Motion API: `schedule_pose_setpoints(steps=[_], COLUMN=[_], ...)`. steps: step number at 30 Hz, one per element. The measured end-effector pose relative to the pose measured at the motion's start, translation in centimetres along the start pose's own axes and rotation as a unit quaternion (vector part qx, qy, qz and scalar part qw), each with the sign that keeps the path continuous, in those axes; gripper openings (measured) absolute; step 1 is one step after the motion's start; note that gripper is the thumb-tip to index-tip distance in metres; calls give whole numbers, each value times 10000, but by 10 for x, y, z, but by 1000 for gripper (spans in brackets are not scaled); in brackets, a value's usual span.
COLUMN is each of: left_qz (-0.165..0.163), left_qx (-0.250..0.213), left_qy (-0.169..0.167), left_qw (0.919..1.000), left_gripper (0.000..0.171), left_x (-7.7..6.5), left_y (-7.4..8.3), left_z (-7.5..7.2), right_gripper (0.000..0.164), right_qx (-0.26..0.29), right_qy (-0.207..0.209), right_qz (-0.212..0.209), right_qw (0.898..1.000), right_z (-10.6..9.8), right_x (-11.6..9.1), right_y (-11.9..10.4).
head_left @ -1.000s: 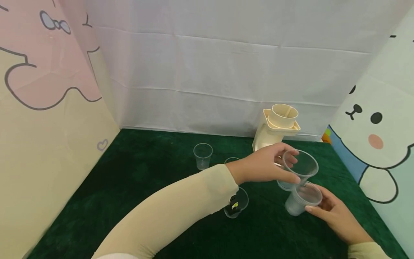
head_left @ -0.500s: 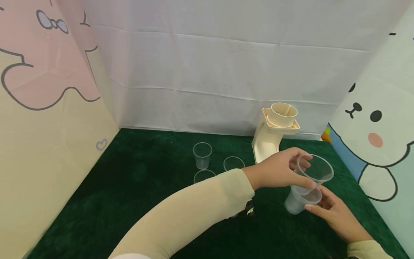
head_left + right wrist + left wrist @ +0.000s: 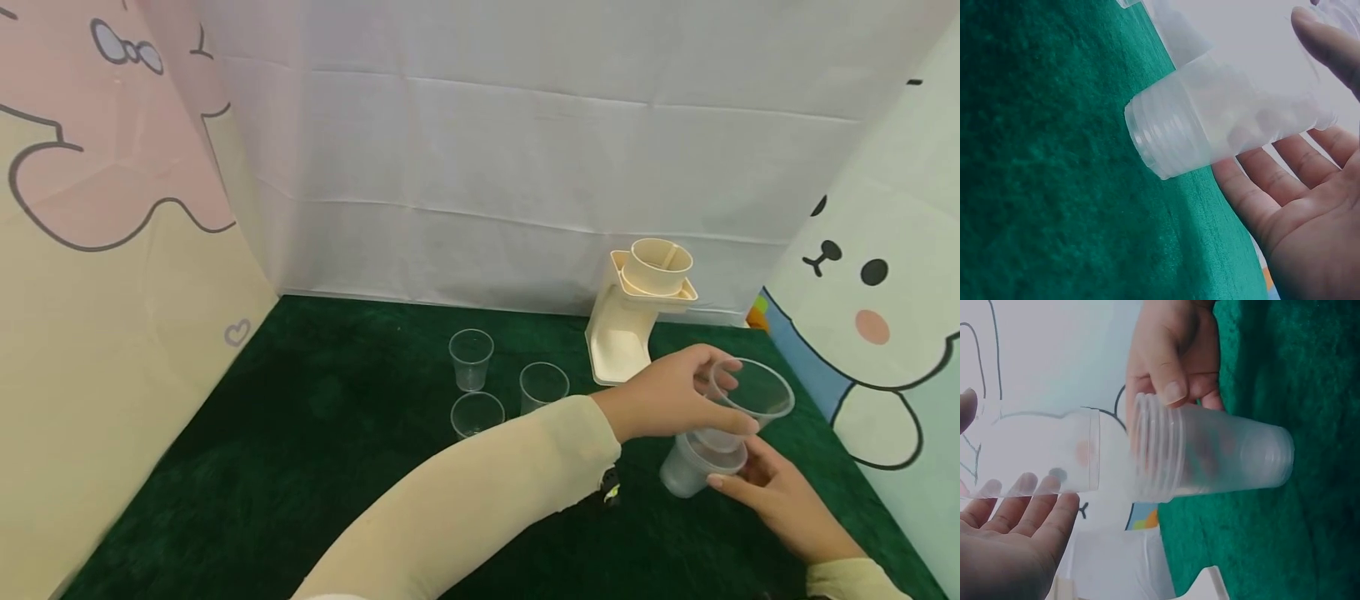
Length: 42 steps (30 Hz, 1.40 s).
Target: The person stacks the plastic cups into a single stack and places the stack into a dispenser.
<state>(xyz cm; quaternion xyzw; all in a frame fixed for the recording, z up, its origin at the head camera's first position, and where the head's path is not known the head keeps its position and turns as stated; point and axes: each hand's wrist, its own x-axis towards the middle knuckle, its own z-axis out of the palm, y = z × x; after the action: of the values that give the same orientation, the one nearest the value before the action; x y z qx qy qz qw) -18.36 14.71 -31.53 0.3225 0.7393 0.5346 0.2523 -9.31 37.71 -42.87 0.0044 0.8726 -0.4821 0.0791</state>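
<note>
My left hand [image 3: 678, 396] holds a single clear plastic cup [image 3: 757, 396], thumb on one side and fingers on the other. In the left wrist view the base of this cup [image 3: 1041, 453] faces the rims of a nested stack of cups [image 3: 1229, 456], with a small gap between them. The stack leans above the green cloth, gripped by my right hand [image 3: 791, 504]. The right wrist view shows the stack's ridged bottoms [image 3: 1169, 128] and the fingers and thumb of that hand [image 3: 1316, 219] around its sides.
A cream plastic stand with a round top [image 3: 622, 333] is at the back right. Separate clear cups stand on the green cloth [image 3: 337, 467]: one farther back [image 3: 471, 367], two nearer [image 3: 543, 385] [image 3: 477, 412], partly behind the left sleeve [image 3: 480, 500]. Printed curtains enclose the table.
My left hand has moved right with its cup, now over the stack. The right hand and stack stay nearly still. The sleeve uncovers two cups and hides another, nearer one.
</note>
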Motion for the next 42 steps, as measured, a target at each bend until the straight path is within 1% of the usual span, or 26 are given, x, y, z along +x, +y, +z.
schedule_pose_setpoints(steps=[3, 8, 15, 19, 25, 29, 33, 37, 42], left_qz=[-90, -124, -211, -248, -237, -213, -275, -393, -534], left_qx=[-18, -22, 4, 27, -93, -145, -33, 126, 344], left_qy=[-46, -75, 8, 47, -167, -213, -128, -30, 46], left_qw=[9999, 9999, 9998, 9997, 9995, 9994, 9995, 9991, 9980], left_gripper=[59, 59, 56, 56, 56, 55, 56, 56, 58], left_x=[1, 2, 3, 4, 6, 7, 6, 6, 6], left_y=[-3, -7, -10, -11, -16, -19, -20, -20, -22], left_z=[4, 9, 13, 16, 17, 17, 18, 19, 19], right_gripper=[81, 79, 73, 72, 71, 67, 68, 71, 71], right_qx=[-35, 6, 60, -53, -306, -241, -216, -255, -176], right_qy=[-19, 51, 117, 139, 140, 156, 185, 188, 142], right_qz=[87, 37, -120, -72, 148, 30, -29, 41, 17], right_qw=[10000, 10000, 9998, 9999, 9993, 9996, 9996, 9995, 9997], right_z=[-1, 1, 2, 0, -1, 0, 1, 1, 1], right_x=[-1, 0, -1, -1, -2, -1, -1, -1, 0], right_y=[0, -1, -1, -1, -1, -1, -1, -1, -1])
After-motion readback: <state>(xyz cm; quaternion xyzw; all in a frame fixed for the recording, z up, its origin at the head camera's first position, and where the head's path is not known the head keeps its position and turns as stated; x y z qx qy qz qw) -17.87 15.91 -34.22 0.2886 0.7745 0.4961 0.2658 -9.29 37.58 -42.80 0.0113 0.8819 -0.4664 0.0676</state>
